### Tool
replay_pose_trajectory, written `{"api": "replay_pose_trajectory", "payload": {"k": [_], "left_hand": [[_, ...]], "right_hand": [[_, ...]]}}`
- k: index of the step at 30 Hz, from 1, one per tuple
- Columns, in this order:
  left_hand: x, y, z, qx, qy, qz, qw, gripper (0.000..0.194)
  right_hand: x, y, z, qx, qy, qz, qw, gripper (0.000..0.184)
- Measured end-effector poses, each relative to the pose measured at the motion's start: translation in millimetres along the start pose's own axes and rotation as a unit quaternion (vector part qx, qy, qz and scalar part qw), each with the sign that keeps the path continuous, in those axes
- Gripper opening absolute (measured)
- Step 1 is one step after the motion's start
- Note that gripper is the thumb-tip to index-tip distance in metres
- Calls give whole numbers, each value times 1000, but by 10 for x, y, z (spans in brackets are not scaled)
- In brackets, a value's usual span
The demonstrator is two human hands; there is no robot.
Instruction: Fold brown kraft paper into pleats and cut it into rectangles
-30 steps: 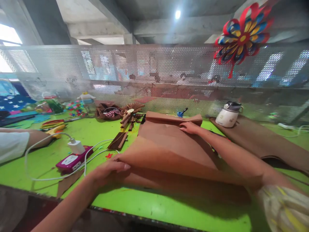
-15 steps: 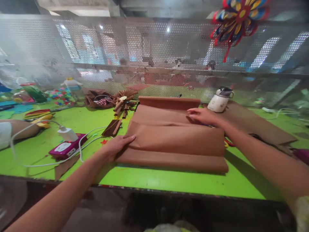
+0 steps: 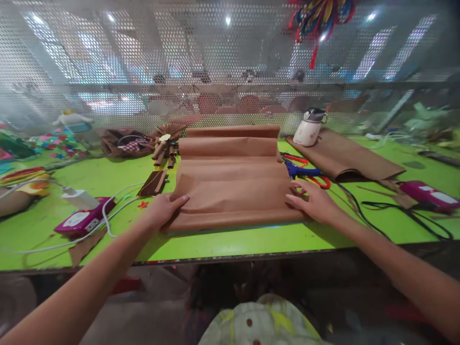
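A sheet of brown kraft paper (image 3: 233, 184) lies before me on the green table, with folds across it and its far end curled up. My left hand (image 3: 167, 208) pinches the paper's left edge, thumb on top and fingers hidden beneath. At the right edge, my right hand (image 3: 314, 201) touches the paper with its fingertips, the thumb and fingers apart. Blue-handled scissors or a similar blue tool (image 3: 300, 170) lies just beyond that hand, partly covered by the paper.
A white bottle with a dark lid (image 3: 307, 129) stands on more brown paper (image 3: 359, 155) at the right. Purple power strips (image 3: 84, 218) with cables lie on both sides. Paper rolls (image 3: 165, 151), a brown fabric bundle (image 3: 125, 143) and a jar of coloured stars (image 3: 64, 143) stand at the back left.
My right hand has moved from the far part of the paper toward me, to its near right edge. My left hand stays on the left edge. The view has shifted right.
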State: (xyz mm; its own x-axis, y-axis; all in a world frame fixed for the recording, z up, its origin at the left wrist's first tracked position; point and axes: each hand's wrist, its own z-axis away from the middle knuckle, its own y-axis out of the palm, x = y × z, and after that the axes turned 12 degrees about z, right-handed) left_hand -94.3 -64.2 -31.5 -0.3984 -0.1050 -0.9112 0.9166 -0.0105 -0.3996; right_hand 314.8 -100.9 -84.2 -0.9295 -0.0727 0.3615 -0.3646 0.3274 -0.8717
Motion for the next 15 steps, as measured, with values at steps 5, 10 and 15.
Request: {"api": "replay_pose_trajectory", "payload": {"k": [5,10,15], "left_hand": [[64,-8,127,28,44,55,997,52],[105,16,167,-7,63,53,997,51],[50,57,237,-34,98,-54,993,44]], "right_hand": [[-42,-60,26,-15,146,-53,988,53],[-9,-137,86,-7,210,-169,963,40],[155,-229,196,-57,185,-146,970,31]]}}
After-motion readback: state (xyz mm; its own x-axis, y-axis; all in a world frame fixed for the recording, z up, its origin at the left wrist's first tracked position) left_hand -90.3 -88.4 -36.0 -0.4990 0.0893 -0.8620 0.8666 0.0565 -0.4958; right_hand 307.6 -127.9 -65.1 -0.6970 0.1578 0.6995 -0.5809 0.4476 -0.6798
